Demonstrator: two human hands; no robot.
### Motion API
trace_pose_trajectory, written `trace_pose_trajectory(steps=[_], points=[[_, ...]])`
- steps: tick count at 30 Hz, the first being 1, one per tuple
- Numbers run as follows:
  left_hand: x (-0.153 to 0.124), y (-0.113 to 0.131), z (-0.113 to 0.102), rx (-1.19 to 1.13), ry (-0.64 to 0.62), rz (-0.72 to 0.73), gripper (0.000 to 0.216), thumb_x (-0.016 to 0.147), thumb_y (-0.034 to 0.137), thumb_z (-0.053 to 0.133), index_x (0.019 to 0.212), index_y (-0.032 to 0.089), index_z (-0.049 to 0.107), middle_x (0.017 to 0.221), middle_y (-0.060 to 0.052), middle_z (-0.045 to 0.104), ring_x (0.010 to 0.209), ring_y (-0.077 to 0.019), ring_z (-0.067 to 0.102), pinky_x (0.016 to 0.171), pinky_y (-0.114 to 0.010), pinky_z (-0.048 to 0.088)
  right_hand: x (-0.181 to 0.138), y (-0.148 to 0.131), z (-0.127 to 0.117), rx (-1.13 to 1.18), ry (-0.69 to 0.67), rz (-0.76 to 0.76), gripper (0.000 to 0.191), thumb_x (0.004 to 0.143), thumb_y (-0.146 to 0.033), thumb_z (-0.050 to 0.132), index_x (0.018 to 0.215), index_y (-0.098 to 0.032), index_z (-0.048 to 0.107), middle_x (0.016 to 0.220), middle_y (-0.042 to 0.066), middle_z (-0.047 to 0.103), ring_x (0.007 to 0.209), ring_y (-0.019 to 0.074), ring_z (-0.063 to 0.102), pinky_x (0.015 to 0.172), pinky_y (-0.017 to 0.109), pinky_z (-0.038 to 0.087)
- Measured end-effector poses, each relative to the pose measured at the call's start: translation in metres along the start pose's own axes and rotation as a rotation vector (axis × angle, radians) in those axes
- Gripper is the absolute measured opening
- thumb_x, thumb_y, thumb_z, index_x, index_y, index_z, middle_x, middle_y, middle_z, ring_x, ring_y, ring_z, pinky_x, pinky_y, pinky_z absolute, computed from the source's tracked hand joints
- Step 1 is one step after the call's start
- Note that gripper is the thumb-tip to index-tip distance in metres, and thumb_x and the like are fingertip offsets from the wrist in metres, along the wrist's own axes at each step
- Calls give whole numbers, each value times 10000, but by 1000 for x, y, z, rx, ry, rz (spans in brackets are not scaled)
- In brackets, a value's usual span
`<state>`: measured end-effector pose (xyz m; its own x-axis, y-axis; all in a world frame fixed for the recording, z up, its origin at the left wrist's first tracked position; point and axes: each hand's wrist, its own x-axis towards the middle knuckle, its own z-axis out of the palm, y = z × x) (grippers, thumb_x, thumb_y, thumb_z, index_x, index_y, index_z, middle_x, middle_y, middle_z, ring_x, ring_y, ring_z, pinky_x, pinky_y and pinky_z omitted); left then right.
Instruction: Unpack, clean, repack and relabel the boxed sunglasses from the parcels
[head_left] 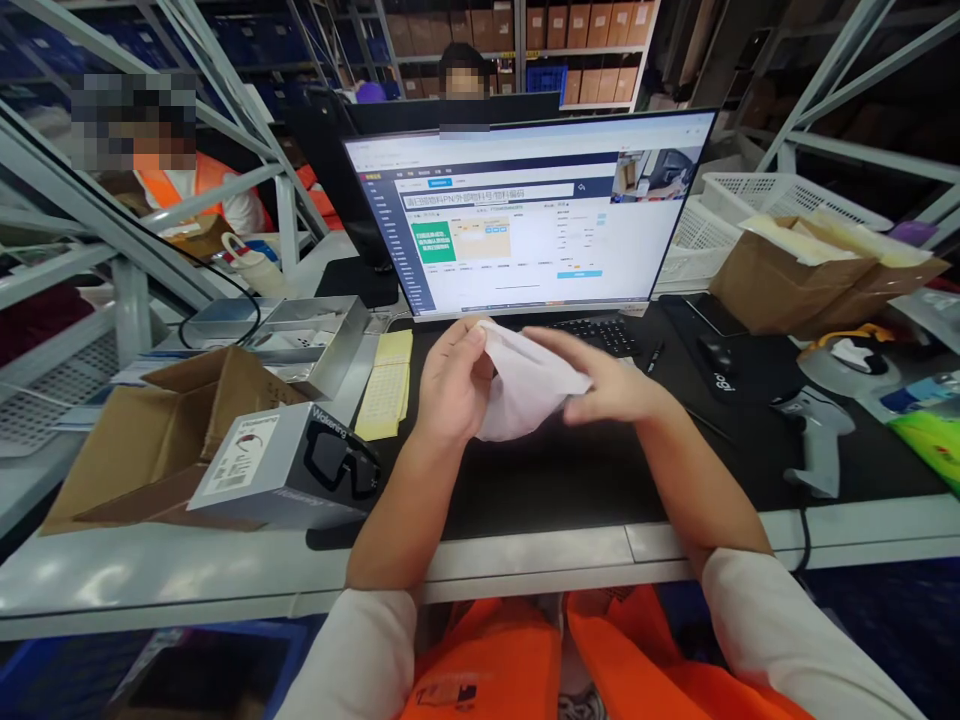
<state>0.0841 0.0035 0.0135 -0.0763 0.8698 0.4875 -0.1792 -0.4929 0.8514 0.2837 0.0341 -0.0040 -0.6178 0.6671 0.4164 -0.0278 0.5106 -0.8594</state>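
Observation:
Both my hands are raised over the black desk mat, a white soft pouch or cloth (525,385) between them. My left hand (455,385) pinches its upper left edge between thumb and fingers. At the other side, my right hand (611,380) has its thumb and fingers around the pouch's right corner. Whatever may be inside the pouch is hidden. To the left of my hands stands a grey box (289,465) printed with dark goggles and the word Wakening. A pad of yellow label sheets (385,385) lies beside my left hand.
A monitor (525,230) stands behind my hands, with a keyboard (600,335) below it. At left are an open cardboard box (161,440) and a grey tray (315,340). A mouse (715,352), a barcode scanner (817,440) and a brown carton (795,275) are at right. Two people sit beyond.

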Motion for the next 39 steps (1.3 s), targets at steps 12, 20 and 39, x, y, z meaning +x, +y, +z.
trace_pose_trajectory(steps=[12, 20, 39], points=[[-1, -16, 9, 597, -303, 441, 270, 985, 340, 576, 776, 214, 691, 947, -66, 661, 955, -214, 603, 894, -387, 497, 2, -4, 5, -206, -32, 172, 277, 817, -425, 690, 785, -152, 651, 790, 11, 670, 722, 160, 559, 681, 275, 472], [9, -65, 7, 929, -567, -24, 180, 952, 351, 571, 996, 217, 685, 944, -50, 722, 866, -220, 658, 815, -339, 500, -13, -2, -63, -334, 382, 236, 470, 899, -604, 617, 779, -166, 739, 853, 93, 764, 826, 234, 691, 771, 319, 513], [15, -28, -13, 603, -214, 183, 246, 886, 131, 530, 820, 191, 759, 912, -36, 692, 876, -168, 644, 809, -294, 517, -13, -13, -31, -395, 31, 180, 286, 937, -354, 610, 1089, -243, 826, 1068, 47, 795, 978, 262, 733, 880, 357, 541]])
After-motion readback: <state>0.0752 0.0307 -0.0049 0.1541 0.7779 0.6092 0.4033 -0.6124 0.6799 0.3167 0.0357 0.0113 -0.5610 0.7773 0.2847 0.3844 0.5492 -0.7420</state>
